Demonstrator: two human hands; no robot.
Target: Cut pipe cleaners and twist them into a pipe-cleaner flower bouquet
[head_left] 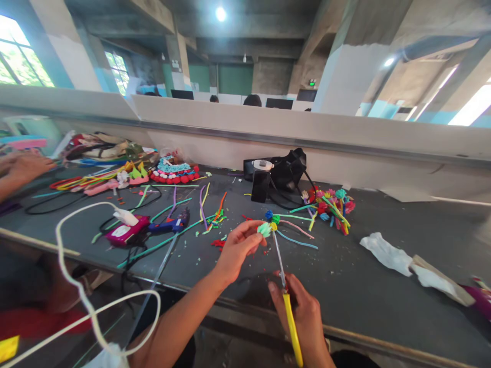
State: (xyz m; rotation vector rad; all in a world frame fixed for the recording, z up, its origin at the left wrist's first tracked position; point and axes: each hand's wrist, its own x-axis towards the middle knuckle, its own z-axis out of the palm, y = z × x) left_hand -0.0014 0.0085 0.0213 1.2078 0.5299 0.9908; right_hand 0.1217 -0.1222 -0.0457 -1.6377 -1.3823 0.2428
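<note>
Between the thumb and fingers of my left hand (240,248) is a mint-green fuzzy flower (264,229), apparently made of pipe cleaner. My right hand (303,309) is wrapped round yellow-handled scissors (292,329). Their narrow metal blades point away from me, and the tips reach close to the flower and a small yellow fuzzy piece (273,226). Just beyond lie a dark blue fuzzy flower (269,214) and pipe-cleaner stems, including a light blue one (297,240) and a pink one (297,228).
A blue glue gun (171,224) and a magenta box (127,231) with a white cable lie left. Behind them are pipe-cleaner bundles and a red-trimmed piece (174,168). A phone (260,186) leans against a black bag (293,171). Flowers (333,204) lie right. Another person's hands (25,168) show far left.
</note>
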